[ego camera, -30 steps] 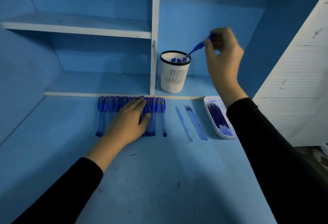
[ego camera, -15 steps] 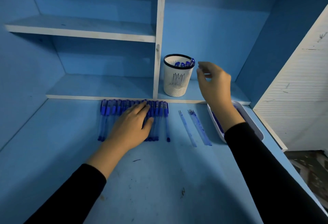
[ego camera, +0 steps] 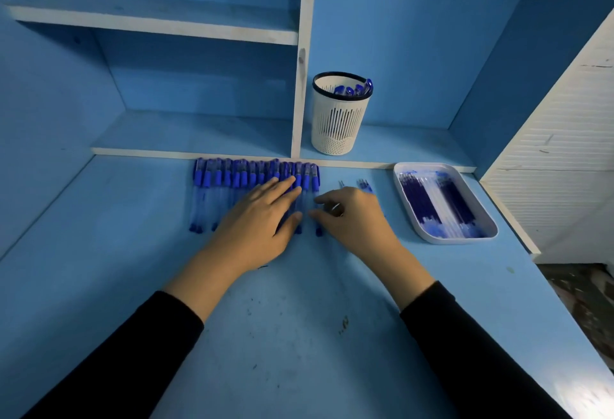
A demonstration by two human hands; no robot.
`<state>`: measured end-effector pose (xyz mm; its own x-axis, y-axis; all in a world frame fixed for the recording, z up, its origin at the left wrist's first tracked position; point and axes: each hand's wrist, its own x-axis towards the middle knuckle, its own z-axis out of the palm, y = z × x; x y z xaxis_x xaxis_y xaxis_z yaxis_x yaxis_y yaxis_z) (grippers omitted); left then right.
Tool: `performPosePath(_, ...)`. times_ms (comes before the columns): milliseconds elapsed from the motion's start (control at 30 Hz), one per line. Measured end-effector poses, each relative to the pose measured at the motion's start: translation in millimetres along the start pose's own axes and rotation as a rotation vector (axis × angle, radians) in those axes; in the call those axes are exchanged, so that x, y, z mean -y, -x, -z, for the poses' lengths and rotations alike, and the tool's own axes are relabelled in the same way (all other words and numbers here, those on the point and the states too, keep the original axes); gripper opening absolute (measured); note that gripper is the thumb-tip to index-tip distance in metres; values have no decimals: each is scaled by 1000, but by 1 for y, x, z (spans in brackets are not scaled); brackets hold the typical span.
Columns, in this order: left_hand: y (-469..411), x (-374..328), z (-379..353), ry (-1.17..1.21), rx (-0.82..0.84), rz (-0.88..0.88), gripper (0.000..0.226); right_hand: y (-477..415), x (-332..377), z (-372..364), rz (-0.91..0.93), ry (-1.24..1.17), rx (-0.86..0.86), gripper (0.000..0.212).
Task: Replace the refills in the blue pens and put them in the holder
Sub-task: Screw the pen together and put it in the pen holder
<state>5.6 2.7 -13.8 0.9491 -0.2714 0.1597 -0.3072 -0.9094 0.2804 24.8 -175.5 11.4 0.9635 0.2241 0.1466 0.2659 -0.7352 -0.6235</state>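
The left hand [ego camera: 257, 219] lies flat, fingers spread, on the row of blue pens [ego camera: 232, 183] on the worktop [ego camera: 265, 335]. The right hand [ego camera: 352, 216] reaches in low, thumb and forefinger parted at the rightmost pen. The holder [ego camera: 339, 119] stands on the shelf behind, pens inside.

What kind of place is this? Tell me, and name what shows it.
Probably a desk nook at a home or workshop study station: a blue desk with built-in shelves, a white pen holder, and a tray of refills.
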Motion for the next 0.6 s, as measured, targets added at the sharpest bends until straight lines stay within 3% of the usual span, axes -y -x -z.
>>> performPosePath(333,2,-3,0,10,19,27,66,2,-1,10,-211,-130,43,27)
performPosePath(433,2,-2,1,1,22,33,54,5,-9,17,-332,-326,-1,27)
performPosePath(500,2,-4,4,6,-16,27,54,11,-12,24,-408,-579,-32,27)
performPosePath(600,3,-10,8,209,-134,62,50,25,-9,30,-423,-961,-26,23)
